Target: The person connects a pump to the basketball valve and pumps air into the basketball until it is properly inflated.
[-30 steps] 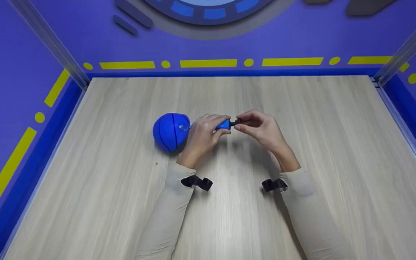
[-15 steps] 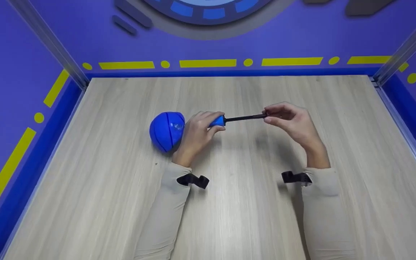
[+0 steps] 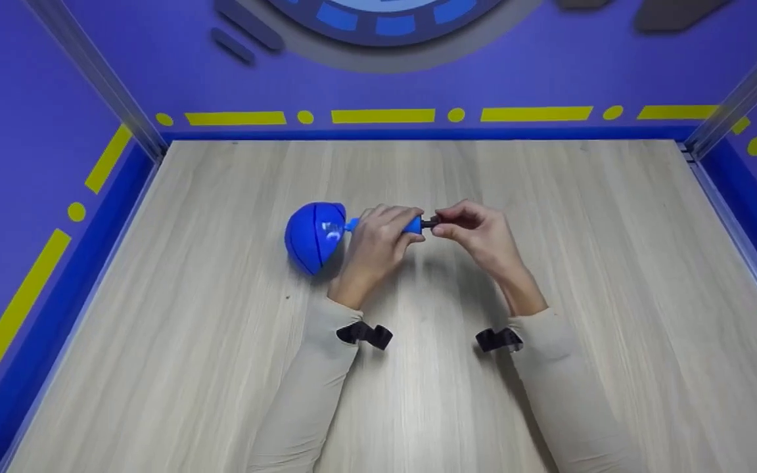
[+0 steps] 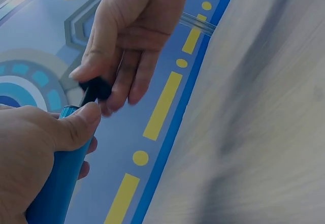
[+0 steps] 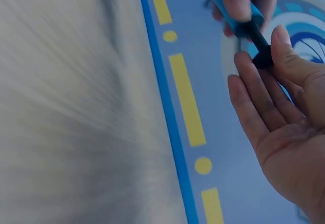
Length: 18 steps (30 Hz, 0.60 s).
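A blue ball (image 3: 311, 238) with dark seam lines, its right side caved in or flattened, is at the left in the head view. From its right side a blue hand pump (image 3: 412, 225) extends, joined by a light-blue tip. My left hand (image 3: 378, 243) grips the pump barrel (image 4: 57, 183) with curled fingers and thumb. Only a short length of black rod shows beyond the barrel. My right hand (image 3: 480, 236) pinches the black pump handle (image 5: 263, 58) between thumb and fingertips; its other fingers extend loosely in the right wrist view.
Light wood-grain table (image 3: 431, 394) lies under both hands. Blue panels (image 3: 378, 89) with yellow dashes and dots stand along its back and sides. A black camera mount sits on each wrist, over beige sleeves (image 3: 306, 387).
Half a second ago my right hand had the rod drawn far out to the right. Now it is back near the barrel, the rod mostly inside. The ball and left hand shifted slightly right.
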Motion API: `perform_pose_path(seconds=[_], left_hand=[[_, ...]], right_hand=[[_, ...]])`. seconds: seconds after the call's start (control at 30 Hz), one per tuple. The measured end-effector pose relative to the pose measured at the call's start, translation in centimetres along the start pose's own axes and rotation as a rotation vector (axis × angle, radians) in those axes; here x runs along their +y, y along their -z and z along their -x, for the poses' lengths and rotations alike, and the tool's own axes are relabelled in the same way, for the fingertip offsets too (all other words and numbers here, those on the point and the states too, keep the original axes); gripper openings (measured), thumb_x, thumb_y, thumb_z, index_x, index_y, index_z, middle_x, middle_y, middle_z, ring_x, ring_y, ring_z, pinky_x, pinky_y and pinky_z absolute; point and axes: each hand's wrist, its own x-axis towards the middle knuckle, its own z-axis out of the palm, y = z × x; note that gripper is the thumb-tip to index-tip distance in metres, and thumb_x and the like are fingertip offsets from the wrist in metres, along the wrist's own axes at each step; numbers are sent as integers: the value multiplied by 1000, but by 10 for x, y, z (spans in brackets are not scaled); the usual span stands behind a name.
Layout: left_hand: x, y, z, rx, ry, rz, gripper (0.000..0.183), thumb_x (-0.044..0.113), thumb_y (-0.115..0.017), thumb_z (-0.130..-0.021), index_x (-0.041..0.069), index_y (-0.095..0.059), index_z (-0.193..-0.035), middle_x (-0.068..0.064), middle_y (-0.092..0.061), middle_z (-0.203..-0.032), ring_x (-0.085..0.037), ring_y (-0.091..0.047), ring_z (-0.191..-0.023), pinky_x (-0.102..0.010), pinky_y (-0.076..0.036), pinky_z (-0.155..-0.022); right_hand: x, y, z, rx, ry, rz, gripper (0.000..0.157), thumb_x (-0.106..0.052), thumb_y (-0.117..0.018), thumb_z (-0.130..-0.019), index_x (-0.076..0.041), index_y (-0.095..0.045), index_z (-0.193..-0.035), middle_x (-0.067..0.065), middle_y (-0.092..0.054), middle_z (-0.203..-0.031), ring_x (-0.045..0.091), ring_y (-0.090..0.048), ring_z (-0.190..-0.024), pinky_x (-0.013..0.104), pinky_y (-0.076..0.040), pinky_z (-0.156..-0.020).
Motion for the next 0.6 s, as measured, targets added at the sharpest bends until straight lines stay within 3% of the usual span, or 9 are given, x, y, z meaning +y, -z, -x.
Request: perform_pose_path(seconds=[0.13, 0.23, 0.4, 0.6], left_hand=[[-2, -1, -1, -8, 11, 28, 38, 28, -77, -96, 4, -76, -125, -10, -77, -121, -28, -70, -109, -41, -54, -97], [-5, 0, -1, -17, -1, 54, 38, 28, -77, -96, 4, -76, -126, -10, -77, -121, -29, -70, -109, -42, -55, -97], [-11, 4, 1, 11, 20, 52, 37, 27, -78, -95, 4, -76, -125, -10, -77, -119, -29, -70, -108, -42, -55, -97], [-13, 4, 1, 6, 24, 51, 38, 27, -78, -96, 3, -75, -126, -11, -77, -121, -30, -70, -110, -42, -54, -101]], right_hand=[[0, -1, 2, -19, 5, 26, 24, 6, -81, -91, 12, -73, -113, 20, -75, -110, 21, -75, -97, 31, -61, -88], [-2, 7, 3, -39, 25, 105, 27, 1, -82, -92, 8, -72, -116, 19, -74, -110, 20, -74, -95, 29, -60, -85], [-8, 39, 5, 1, 38, 197, 29, -3, -83, -92, 6, -72, -118, 16, -74, -109, 18, -72, -94, 25, -58, -82], [-12, 74, 13, 20, 12, 160, 30, -1, -83, -92, 6, -74, -120, 17, -75, -112, 19, -73, -95, 25, -58, -85]])
